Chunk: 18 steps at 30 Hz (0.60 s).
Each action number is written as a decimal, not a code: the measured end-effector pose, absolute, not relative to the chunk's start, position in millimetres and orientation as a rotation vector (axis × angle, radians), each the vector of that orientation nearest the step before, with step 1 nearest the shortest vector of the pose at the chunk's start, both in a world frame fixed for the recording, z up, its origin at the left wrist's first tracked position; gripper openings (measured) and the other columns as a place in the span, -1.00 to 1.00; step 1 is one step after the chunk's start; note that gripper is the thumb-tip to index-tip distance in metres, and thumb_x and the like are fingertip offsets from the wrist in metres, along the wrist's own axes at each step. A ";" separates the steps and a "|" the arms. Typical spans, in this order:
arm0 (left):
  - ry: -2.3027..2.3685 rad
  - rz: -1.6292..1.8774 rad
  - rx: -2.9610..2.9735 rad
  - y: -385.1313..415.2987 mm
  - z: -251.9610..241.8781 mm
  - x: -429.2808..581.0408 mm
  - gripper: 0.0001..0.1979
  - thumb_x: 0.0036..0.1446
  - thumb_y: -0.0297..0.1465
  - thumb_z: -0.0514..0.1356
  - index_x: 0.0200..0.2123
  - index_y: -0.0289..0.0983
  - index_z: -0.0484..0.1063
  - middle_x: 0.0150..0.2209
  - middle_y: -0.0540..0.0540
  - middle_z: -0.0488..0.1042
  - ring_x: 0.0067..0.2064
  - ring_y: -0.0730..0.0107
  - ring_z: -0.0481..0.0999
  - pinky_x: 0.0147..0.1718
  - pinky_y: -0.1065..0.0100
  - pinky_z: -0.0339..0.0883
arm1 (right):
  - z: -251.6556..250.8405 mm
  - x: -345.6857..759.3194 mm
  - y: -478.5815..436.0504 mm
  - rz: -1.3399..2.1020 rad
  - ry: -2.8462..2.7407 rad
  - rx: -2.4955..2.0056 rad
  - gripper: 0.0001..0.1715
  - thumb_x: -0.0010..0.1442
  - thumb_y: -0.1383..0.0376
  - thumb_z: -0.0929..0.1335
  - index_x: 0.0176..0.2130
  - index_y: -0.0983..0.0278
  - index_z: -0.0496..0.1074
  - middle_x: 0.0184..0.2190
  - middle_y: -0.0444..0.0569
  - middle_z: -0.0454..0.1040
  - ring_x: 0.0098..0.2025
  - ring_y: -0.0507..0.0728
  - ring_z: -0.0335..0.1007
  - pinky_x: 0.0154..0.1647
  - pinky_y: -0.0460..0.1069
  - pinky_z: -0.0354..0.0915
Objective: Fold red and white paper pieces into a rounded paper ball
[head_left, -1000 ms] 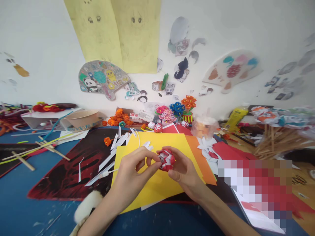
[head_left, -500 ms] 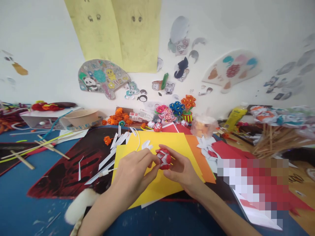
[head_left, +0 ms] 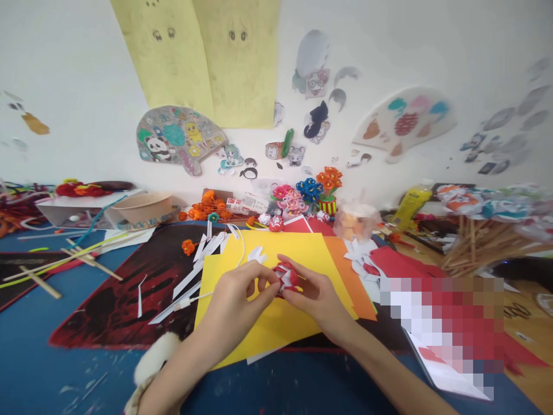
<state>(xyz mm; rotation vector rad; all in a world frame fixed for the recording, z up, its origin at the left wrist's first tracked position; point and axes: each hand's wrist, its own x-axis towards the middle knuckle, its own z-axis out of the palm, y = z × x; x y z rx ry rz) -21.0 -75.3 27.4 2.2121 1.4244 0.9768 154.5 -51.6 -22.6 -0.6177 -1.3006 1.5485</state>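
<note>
A small red-and-white paper flower [head_left: 286,279] is held between my two hands above the yellow paper sheets [head_left: 276,323]. My right hand [head_left: 317,294] cups it from the right, thumb below and fingers behind. The thumb and forefinger of my left hand [head_left: 242,294] pinch its left edge. White paper petals [head_left: 256,255] lie on the yellow sheet just beyond my left hand. On the right, a white paper flower shape [head_left: 362,259] rests beside the orange sheet [head_left: 360,300].
White paper strips [head_left: 190,282] and a white cable [head_left: 185,302] lie left of the yellow sheets on a dark mat [head_left: 112,288]. Behind stand small flower pots [head_left: 329,203] and a lidded cup [head_left: 358,222]. Red paper [head_left: 397,265] and wrapped flowers on sticks [head_left: 470,230] are at right.
The paper flower has turned slightly and shifted a little left within my hands. My left forearm has moved slightly right. Both hands keep their hold.
</note>
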 end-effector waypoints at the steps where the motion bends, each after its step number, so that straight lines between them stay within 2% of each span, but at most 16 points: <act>1: 1.397 0.972 2.159 -74.1 28.8 -22.2 -0.89 0.18 -0.40 0.17 -0.37 -0.23 0.49 -0.48 0.05 0.42 -0.50 0.49 0.29 -0.52 0.46 0.10 | -22.3 155.0 -51.7 1.568 -1.306 -0.610 -0.36 0.06 0.27 0.52 0.12 0.11 0.41 -0.07 -0.09 0.56 -0.04 0.13 0.48 -0.01 0.06 0.44; 6: 1.327 0.979 2.122 -71.4 34.9 -27.5 -0.85 0.20 -0.37 0.17 -0.37 -0.24 0.51 -0.48 0.04 0.43 -0.50 0.51 0.22 -0.52 0.45 0.06 | -20.9 157.2 -52.3 1.582 -1.337 -0.594 -0.35 0.09 0.27 0.50 0.15 0.10 0.38 -0.08 -0.11 0.56 -0.07 0.10 0.47 -0.02 0.05 0.44; 18: 1.269 1.004 2.214 -74.7 38.7 -27.9 -0.91 0.16 -0.41 0.22 -0.37 -0.22 0.53 -0.44 0.02 0.47 -0.45 0.49 0.31 -0.49 0.45 0.10 | -19.2 157.6 -52.6 1.557 -1.381 -0.607 -0.34 0.07 0.24 0.51 0.15 0.11 0.38 0.00 -0.09 0.52 0.05 0.15 0.41 0.06 0.09 0.39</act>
